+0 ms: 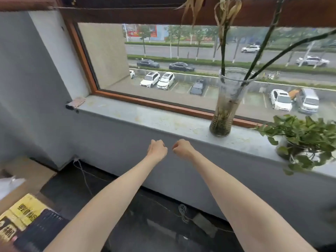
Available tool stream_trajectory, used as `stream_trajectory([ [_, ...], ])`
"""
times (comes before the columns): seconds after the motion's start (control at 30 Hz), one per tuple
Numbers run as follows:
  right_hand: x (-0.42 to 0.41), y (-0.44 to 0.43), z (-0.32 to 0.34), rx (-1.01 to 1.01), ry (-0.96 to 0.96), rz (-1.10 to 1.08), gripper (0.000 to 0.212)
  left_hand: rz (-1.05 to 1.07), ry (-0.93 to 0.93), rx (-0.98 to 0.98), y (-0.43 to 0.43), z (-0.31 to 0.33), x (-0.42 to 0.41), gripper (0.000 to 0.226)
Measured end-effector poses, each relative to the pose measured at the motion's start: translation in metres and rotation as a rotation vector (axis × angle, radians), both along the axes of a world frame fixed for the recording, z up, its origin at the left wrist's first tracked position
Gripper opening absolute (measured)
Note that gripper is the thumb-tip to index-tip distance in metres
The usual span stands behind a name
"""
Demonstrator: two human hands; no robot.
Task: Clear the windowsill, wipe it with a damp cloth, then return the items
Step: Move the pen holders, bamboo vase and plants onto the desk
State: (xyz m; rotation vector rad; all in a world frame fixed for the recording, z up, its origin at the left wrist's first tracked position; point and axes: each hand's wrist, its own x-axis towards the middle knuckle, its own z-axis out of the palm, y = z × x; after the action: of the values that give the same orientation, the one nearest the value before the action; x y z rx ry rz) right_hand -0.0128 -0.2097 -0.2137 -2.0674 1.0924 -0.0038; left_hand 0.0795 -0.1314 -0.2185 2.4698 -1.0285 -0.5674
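Glass vase (229,102) with tall stems stands on the windowsill (145,117), right of centre. Probably fragile, slick, top-heavy; best gripped low round the body. Leafy plant (305,139) near it on the right, pot mostly hidden by leaves. Left hand (157,149) and right hand (182,149) below the sill edge, fingers curled into fists, holding nothing.

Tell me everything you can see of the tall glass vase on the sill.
The glass vase is tall, clear and narrow, flaring at the rim. It stands upright on the windowsill, close to the window frame, left of the leafy plant. Long dark green stems lean out of it, some with dried yellow leaves; its lower part looks murky with roots. Nothing else touches it.
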Motion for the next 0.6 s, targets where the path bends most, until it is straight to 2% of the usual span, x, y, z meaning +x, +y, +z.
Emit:
stream_trajectory([
  [0.07, -0.020, -0.017, 0.002, -0.009, -0.007, -0.089, 0.018, -0.069, -0.015, -0.014, -0.023, 0.003, -0.013, 0.027],
  [0.27, -0.061, -0.053, 0.010, -0.049, -0.136, -0.398, 0.021, -0.251, -0.050, -0.142, -0.085, 0.010, -0.040, 0.030],
  [0.37, -0.074, -0.068, 0.019, -0.131, -0.209, -0.541, 0.026, -0.339, -0.056, -0.209, -0.109, 0.017, -0.043, 0.029],
  [0.43, -0.080, -0.078, 0.028, -0.160, -0.233, -0.625, 0.037, -0.382, -0.060, -0.243, -0.126, 0.022, -0.040, 0.030],
  [0.6, -0.098, -0.112, 0.049, -0.210, -0.307, -0.715, 0.044, -0.437, -0.019, -0.320, -0.161, 0.039, -0.035, 0.039],
])
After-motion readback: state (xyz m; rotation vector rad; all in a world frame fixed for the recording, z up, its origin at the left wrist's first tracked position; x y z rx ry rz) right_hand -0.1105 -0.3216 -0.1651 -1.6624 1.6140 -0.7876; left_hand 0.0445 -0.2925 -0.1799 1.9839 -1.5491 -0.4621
